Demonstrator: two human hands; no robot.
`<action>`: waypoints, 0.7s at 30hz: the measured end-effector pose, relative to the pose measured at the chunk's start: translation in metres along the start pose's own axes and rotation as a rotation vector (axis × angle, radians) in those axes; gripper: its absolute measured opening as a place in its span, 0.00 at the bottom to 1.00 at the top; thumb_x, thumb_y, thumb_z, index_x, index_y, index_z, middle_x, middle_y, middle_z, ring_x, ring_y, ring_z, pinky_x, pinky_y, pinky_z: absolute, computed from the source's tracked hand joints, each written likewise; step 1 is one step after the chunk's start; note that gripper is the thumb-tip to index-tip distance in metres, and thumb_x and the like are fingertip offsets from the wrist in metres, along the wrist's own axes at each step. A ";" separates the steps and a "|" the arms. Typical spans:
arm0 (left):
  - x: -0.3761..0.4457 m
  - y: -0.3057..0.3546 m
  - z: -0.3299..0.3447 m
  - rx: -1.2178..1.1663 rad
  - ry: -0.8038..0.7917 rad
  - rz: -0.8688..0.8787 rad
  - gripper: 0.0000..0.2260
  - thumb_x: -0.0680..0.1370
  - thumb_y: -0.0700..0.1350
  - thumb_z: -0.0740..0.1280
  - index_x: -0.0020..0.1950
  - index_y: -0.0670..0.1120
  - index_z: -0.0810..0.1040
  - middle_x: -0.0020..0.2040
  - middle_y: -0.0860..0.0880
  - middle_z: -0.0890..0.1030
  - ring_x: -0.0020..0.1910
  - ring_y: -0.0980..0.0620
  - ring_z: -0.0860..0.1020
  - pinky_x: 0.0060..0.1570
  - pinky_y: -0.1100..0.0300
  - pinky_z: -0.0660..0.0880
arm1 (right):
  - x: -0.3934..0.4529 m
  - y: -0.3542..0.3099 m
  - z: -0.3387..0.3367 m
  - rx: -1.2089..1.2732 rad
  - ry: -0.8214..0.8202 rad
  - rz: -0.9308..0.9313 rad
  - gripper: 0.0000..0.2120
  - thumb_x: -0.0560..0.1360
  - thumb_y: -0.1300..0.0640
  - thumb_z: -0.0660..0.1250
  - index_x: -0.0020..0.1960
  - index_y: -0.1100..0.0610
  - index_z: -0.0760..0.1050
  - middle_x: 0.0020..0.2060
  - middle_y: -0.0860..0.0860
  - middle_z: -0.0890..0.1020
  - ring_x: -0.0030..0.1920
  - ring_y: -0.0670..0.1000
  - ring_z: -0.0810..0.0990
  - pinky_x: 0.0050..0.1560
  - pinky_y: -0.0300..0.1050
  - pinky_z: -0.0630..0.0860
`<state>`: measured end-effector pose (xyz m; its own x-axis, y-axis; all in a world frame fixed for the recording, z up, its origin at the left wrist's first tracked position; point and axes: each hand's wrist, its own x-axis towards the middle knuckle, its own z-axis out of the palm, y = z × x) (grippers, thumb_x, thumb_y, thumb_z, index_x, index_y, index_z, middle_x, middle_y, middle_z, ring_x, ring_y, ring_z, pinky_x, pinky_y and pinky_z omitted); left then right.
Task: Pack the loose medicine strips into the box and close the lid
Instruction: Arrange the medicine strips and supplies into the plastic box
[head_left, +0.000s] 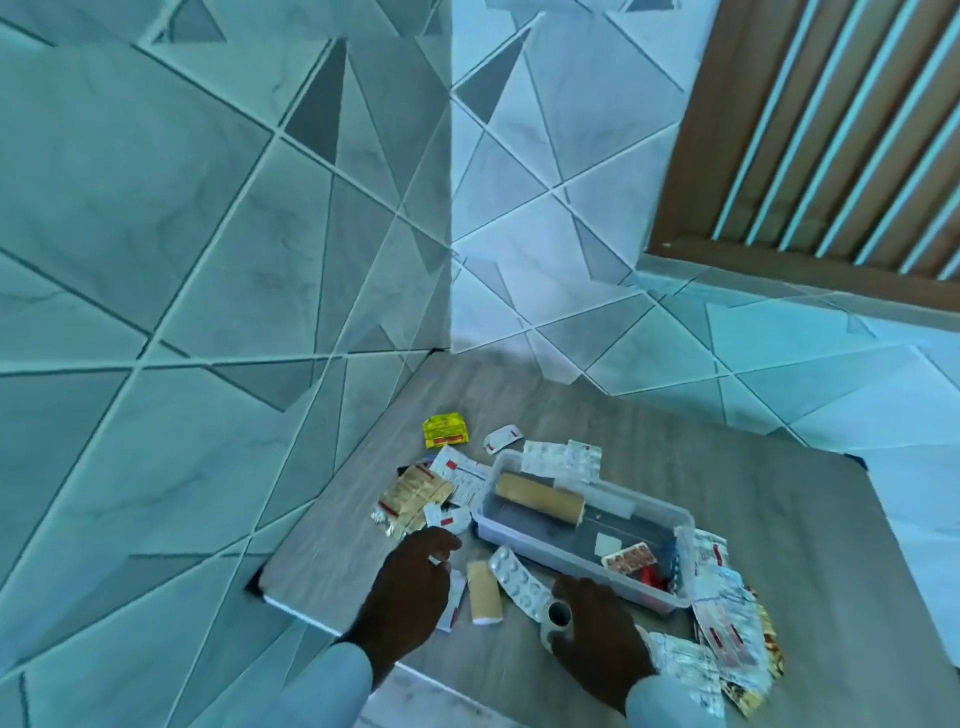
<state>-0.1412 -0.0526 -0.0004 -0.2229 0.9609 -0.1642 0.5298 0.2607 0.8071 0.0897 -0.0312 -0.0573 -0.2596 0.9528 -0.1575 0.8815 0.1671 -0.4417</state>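
Note:
A clear plastic box (540, 545) stands open on the grey floor, with a tan bandage roll (540, 500) and a few strips inside. My left hand (410, 587) hovers over loose strips left of the box, a small white strip pinched at its fingertips. My right hand (597, 634) grips a small white tape roll (557, 618) near the box's front wall. A silver blister strip (519, 582) and a second tan roll (484, 592) lie between my hands. Gold strips (410, 499) lie left of the box. No lid is visible.
A yellow sachet (445, 429) lies near the tiled wall corner. A heap of foil strips (727, 634) spreads right of the box. Tiled walls close in at the left and back. A slatted wooden door (810, 145) is at upper right.

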 end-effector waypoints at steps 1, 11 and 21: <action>0.006 0.000 -0.001 0.006 -0.024 0.016 0.13 0.78 0.38 0.60 0.52 0.56 0.75 0.55 0.56 0.76 0.53 0.55 0.76 0.54 0.63 0.74 | -0.001 -0.004 -0.003 0.042 0.031 0.002 0.23 0.67 0.45 0.66 0.61 0.45 0.70 0.56 0.44 0.77 0.58 0.48 0.73 0.60 0.43 0.70; 0.086 0.021 0.006 0.033 -0.053 0.115 0.11 0.77 0.37 0.61 0.52 0.52 0.76 0.50 0.54 0.77 0.51 0.54 0.76 0.48 0.69 0.69 | 0.090 -0.019 -0.057 0.481 0.233 0.264 0.16 0.61 0.55 0.75 0.42 0.53 0.70 0.34 0.49 0.78 0.34 0.47 0.76 0.33 0.40 0.71; 0.134 0.006 0.014 0.079 -0.095 0.066 0.17 0.75 0.36 0.62 0.43 0.61 0.73 0.46 0.56 0.79 0.45 0.58 0.77 0.46 0.69 0.72 | 0.166 -0.015 -0.010 0.370 -0.108 0.267 0.14 0.65 0.60 0.73 0.43 0.51 0.70 0.39 0.46 0.74 0.41 0.47 0.74 0.38 0.37 0.69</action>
<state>-0.1570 0.0784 -0.0256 -0.1089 0.9797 -0.1681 0.6046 0.1995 0.7711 0.0374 0.1271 -0.0684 -0.0997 0.9151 -0.3907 0.7280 -0.2006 -0.6556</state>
